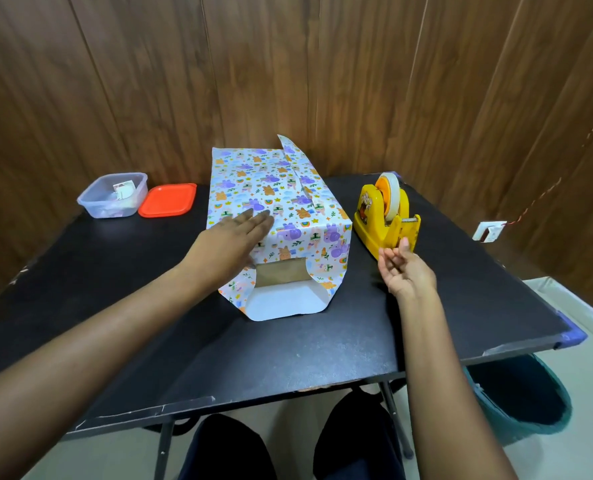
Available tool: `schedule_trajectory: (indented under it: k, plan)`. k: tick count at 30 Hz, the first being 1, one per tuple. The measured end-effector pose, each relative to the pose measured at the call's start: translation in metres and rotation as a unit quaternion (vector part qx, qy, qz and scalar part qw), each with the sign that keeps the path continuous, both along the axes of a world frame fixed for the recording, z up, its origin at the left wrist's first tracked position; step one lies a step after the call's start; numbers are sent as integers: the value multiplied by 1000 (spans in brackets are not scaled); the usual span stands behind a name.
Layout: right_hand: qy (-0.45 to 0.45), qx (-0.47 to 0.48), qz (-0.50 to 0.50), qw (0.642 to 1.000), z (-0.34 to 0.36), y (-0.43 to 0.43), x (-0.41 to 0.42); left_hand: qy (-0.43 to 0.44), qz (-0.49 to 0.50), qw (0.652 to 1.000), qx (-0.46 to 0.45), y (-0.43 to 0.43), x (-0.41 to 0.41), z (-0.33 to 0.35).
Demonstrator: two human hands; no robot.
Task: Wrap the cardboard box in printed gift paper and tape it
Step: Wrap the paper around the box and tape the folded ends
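The cardboard box point(281, 271) stands mid-table, covered over its top and sides by printed gift paper point(274, 188). Its near end is still open, brown card showing between the side flaps, and a white bottom flap point(281, 303) lies on the table. A paper edge sticks up at the far top. My left hand point(232, 237) rests flat on the box's top near the front left, fingers straight. My right hand point(402, 268) hovers just in front of the yellow tape dispenser point(385, 216), fingers loosely curled with the thumb up near the cutter; whether a tape piece is pinched is unclear.
A clear plastic container point(113, 195) holding small items and its orange lid point(167, 199) sit at the back left of the black table point(288, 355). Wood panel wall stands behind. A teal bin point(520, 400) is on the floor at the right.
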State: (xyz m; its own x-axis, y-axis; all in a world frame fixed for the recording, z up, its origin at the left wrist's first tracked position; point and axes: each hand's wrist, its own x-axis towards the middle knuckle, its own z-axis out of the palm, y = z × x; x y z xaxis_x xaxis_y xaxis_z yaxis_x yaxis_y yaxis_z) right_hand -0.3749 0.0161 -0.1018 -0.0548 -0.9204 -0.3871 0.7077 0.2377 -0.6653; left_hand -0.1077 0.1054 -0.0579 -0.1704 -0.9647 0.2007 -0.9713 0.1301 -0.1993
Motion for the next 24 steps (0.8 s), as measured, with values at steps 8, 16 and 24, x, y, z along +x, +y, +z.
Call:
schedule_trajectory:
  k: [8, 16, 24]
  plan:
    - [224, -132, 214, 942, 24, 50, 28, -5, -14, 999, 44, 2, 10, 10]
    - [347, -266, 325, 839, -2, 80, 122, 5, -35, 996, 81, -2, 14, 16]
    - [407, -233, 213, 857, -19, 68, 163, 10, -27, 998, 62, -3, 13, 13]
